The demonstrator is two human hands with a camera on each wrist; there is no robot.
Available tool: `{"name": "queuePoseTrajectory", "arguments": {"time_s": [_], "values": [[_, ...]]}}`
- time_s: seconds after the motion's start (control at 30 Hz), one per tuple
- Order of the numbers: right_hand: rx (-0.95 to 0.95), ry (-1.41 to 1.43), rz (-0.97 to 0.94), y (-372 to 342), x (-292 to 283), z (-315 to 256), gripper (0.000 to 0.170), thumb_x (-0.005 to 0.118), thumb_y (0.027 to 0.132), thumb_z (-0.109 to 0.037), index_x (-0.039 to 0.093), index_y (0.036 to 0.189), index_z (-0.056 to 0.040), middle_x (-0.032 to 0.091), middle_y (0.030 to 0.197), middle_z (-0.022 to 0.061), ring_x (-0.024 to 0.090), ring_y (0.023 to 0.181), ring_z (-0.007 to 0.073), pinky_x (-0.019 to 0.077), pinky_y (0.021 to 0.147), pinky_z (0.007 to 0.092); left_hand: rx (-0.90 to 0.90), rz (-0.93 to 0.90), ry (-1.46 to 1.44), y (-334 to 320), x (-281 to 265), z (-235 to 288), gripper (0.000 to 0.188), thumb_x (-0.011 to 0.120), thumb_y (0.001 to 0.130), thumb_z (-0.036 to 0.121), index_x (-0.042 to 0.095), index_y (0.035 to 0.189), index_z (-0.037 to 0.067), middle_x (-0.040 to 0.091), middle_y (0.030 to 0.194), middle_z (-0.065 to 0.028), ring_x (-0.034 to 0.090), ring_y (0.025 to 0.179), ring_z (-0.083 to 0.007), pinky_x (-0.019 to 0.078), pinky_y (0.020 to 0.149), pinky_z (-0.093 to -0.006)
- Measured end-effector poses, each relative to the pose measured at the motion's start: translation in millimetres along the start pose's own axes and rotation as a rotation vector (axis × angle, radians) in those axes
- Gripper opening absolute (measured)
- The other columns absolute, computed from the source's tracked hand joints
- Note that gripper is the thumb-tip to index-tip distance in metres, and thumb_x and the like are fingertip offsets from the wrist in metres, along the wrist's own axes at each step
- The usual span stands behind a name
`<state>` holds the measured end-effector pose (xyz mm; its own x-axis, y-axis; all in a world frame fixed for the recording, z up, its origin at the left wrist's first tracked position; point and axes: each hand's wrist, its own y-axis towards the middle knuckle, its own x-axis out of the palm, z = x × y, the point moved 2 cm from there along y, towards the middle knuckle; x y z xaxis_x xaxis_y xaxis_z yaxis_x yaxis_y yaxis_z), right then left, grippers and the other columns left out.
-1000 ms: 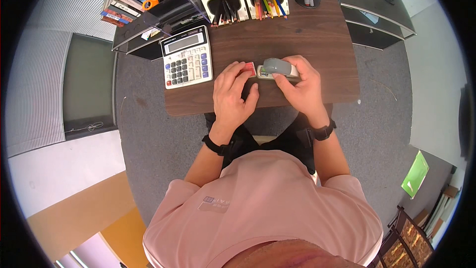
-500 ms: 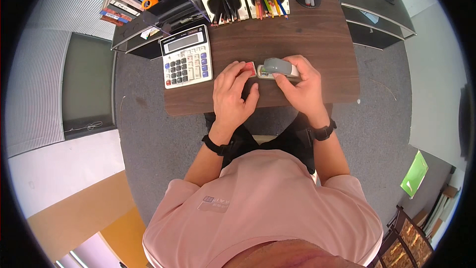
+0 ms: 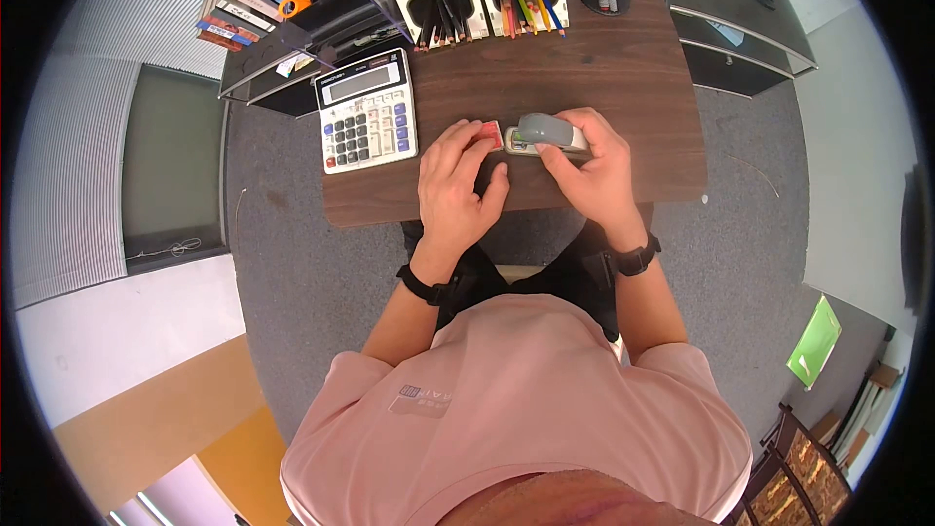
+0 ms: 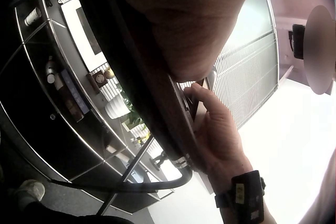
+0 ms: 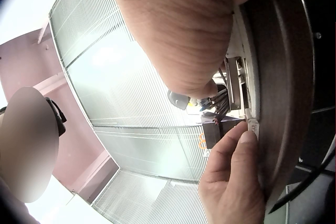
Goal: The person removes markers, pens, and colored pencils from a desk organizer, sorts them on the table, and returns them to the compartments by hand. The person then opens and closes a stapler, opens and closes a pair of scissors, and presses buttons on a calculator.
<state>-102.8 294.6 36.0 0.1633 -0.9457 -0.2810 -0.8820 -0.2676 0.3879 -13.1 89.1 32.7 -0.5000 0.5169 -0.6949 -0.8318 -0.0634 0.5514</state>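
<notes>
A stapler-like thing (image 3: 545, 130) with a rounded grey top and pale base lies on the brown table (image 3: 623, 68). The right hand (image 3: 599, 170) holds its right end, fingers on the far side and thumb on the near side. Just left of it is a small flat red thing (image 3: 493, 134), partly hidden under the fingertips of the left hand (image 3: 453, 185), whose thumb stands apart. The right hand (image 4: 220, 134) shows beside the table edge in the left wrist view, and the left hand (image 5: 233, 182) in the right wrist view.
A calculator (image 3: 365, 112) lies left of the left hand. Behind stand white organizers (image 3: 477, 24) with pens and coloured pencils, and a black mesh pen cup (image 3: 606, 0). Books (image 3: 243, 0) and orange scissors (image 3: 295, 0) are at the back left.
</notes>
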Motion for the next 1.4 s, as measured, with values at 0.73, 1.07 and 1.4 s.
{"name": "queuePoseTrajectory", "arguments": {"time_s": [0.73,1.07,1.4], "values": [[0.005,-0.005,0.009,-0.6,0.2,0.4,0.029,0.090,0.091,-0.010,0.079,0.117,-0.0041,0.080,0.109,0.0121,0.078,0.101,0.0323,0.0614,0.088,0.0419,-0.004,-0.008,-0.002,1.5,-2.0,2.1,0.034,0.087,0.091,0.010,0.081,0.123,0.004,0.075,0.146,-0.0147,0.070,0.141,-0.0390,0.0538,0.118,-0.0505],[0.007,-0.017,0.010,0.9,-0.5,-3.3,0.027,0.089,0.090,-0.008,0.079,0.115,-0.0039,0.080,0.108,0.0118,0.077,0.101,0.0320,0.0612,0.087,0.0417,-0.001,-0.011,-0.013,1.3,-1.7,0.7,0.034,0.087,0.091,0.010,0.081,0.124,0.003,0.075,0.147,-0.0150,0.070,0.142,-0.0392,0.0536,0.118,-0.0510],[0.013,-0.017,0.010,0.4,0.2,-2.8,0.028,0.089,0.090,-0.008,0.079,0.115,-0.0042,0.080,0.109,0.0119,0.078,0.101,0.0320,0.0614,0.087,0.0415,0.003,-0.004,-0.014,1.7,-1.9,1.4,0.034,0.087,0.091,0.011,0.081,0.124,0.004,0.075,0.146,-0.0148,0.070,0.141,-0.0389,0.0537,0.117,-0.0505]]}}
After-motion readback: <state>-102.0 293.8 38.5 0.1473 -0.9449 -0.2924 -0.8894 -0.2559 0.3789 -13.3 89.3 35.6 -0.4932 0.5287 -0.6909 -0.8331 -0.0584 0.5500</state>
